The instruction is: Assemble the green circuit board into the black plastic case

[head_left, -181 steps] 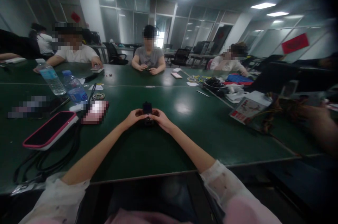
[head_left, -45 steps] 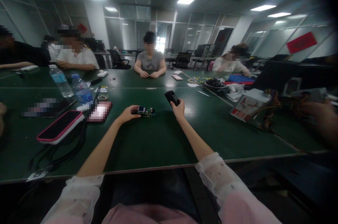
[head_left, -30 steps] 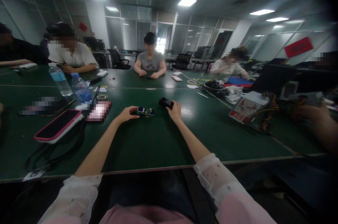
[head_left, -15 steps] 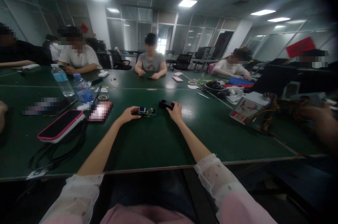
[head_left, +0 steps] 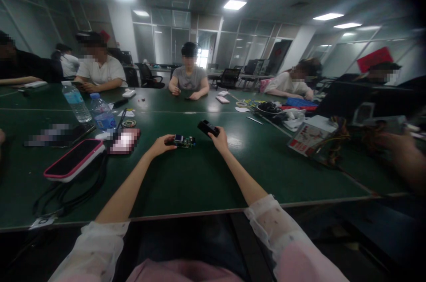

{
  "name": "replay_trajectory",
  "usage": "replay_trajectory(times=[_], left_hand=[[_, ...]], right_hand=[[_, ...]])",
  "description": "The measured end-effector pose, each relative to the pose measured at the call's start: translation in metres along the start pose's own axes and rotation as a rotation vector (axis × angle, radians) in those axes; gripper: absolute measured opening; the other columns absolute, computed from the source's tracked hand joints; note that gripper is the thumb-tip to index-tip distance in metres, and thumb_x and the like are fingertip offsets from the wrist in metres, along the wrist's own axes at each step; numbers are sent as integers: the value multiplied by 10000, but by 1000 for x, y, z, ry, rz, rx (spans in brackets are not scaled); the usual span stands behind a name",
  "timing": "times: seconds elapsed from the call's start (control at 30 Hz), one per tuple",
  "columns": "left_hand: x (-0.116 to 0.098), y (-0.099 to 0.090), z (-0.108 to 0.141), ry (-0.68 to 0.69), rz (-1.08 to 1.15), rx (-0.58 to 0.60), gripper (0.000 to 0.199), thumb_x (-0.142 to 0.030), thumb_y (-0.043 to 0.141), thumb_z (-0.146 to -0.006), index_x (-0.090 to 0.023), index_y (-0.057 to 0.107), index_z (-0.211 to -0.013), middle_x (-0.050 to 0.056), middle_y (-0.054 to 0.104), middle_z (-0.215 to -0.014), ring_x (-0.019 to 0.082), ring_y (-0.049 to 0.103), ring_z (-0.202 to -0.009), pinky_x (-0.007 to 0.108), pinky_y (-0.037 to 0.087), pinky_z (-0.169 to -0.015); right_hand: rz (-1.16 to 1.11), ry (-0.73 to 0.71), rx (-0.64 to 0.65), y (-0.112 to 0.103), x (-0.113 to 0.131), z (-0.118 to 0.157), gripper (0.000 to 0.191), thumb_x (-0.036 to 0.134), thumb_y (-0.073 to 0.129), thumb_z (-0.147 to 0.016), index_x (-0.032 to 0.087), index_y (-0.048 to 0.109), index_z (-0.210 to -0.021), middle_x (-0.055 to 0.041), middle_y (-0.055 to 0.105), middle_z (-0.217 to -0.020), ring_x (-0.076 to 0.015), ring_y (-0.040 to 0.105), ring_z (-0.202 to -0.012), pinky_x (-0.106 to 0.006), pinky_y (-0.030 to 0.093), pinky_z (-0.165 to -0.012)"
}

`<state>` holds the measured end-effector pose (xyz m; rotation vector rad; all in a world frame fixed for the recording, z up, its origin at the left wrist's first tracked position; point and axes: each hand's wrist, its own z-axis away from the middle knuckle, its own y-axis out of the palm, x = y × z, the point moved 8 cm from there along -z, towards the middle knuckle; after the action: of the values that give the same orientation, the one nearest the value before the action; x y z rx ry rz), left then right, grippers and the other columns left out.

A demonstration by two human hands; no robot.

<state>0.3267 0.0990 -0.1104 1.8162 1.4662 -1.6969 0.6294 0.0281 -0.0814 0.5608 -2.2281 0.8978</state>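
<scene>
My left hand (head_left: pixel 163 145) grips the left end of a small green circuit board (head_left: pixel 188 141), which carries a small screen and faces up. To its right, my right hand (head_left: pixel 219 138) is closed on a black rectangular case (head_left: pixel 207 127), held by its right end and tilted. The board and the case are apart, both low over the green table (head_left: pixel 186 180). Fine details of the case are too dark to make out.
At the left are two water bottles (head_left: pixel 103 113), a pink-edged device (head_left: pixel 75 159), a pink phone (head_left: pixel 124 141) and black cords. A metal box with wires (head_left: pixel 306 136) stands at the right, near another person's hand (head_left: pixel 408 153). Several people sit around the table.
The black case in my right hand has turned and risen slightly, showing more of its face. My left hand and the circuit board have barely moved.
</scene>
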Motion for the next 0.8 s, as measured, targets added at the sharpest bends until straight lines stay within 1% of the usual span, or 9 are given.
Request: replay_trajectory(times=[0.07, 0.13, 0.17, 0.23, 0.33, 0.43, 0.6, 0.73, 0.8], left_hand=[[-1, 0, 0, -2, -3, -2, 640, -316, 793, -645, -183, 576, -1232, 114, 627, -1244, 271, 582, -1159, 472, 384, -1044], [-1, 0, 0, -6, -5, -6, 642, -318, 792, -645, -183, 576, -1234, 116, 627, -1244, 271, 584, -1157, 473, 388, -1041], [-1, 0, 1, -10, -6, -8, 646, -318, 793, -642, -181, 576, -1235, 117, 630, -1240, 271, 587, -1154, 474, 391, -1039], [-2, -1, 1, -15, -9, -12, 657, -317, 797, -635, -178, 575, -1237, 119, 638, -1229, 274, 592, -1147, 474, 397, -1034], [-3, -2, 1, -16, -12, -18, 663, -320, 799, -630, -178, 576, -1237, 118, 642, -1225, 277, 601, -1135, 471, 406, -1030], [-4, -2, 2, -10, -16, -24, 661, -328, 798, -630, -168, 579, -1232, 122, 654, -1201, 280, 612, -1117, 471, 413, -1024], [-3, -2, 2, 0, -21, -37, 667, -332, 805, -622, -145, 580, -1222, 141, 650, -1198, 288, 609, -1118, 474, 416, -1019], [-3, -1, 1, 3, -13, -36, 593, -327, 803, -620, -153, 617, -1156, 121, 678, -1144, 286, 631, -1074, 483, 426, -1001], [-3, 0, 1, 6, -6, -31, 629, -317, 804, -619, -155, 595, -1190, 115, 676, -1147, 278, 630, -1076, 474, 430, -996]], right_hand=[[-80, -14, 14, 3, 12, 0, 525, 417, 635, -768, 170, 469, -1201, -117, 615, -1096, -249, 600, -975, -422, 483, -878], [-308, -31, 67, 9, 26, 3, 574, 449, 653, -758, 176, 453, -1222, -110, 619, -1098, -236, 611, -959, -401, 493, -864], [-387, -40, 94, 12, 33, 6, 585, 460, 664, -749, 183, 455, -1220, -104, 619, -1094, -234, 611, -961, -396, 495, -865], [-444, -83, 154, 19, 49, 13, 561, 455, 678, -744, 198, 478, -1201, -91, 612, -1110, -233, 599, -1006, -394, 480, -902], [-383, -178, 232, 27, 69, 26, 519, 415, 681, -757, 206, 493, -1193, -84, 598, -1128, -232, 591, -1022, -395, 478, -909], [-286, -255, 295, 33, 82, 37, 483, 370, 662, -788, 210, 488, -1210, -86, 587, -1155, -231, 582, -1040, -400, 471, -922], [-179, -324, 327, 40, 91, 46, 468, 317, 661, -798, 216, 491, -1222, -89, 579, -1170, -238, 563, -1078, -417, 451, -951], [-136, -372, 376, 43, 96, 50, 474, 309, 664, -798, 218, 488, -1229, -86, 578, -1159, -235, 561, -1075, -418, 458, -941], [-115, -384, 395, 44, 97, 51, 480, 311, 666, -796, 218, 486, -1231, -88, 577, -1158, -234, 562, -1071, -418, 462, -934]])
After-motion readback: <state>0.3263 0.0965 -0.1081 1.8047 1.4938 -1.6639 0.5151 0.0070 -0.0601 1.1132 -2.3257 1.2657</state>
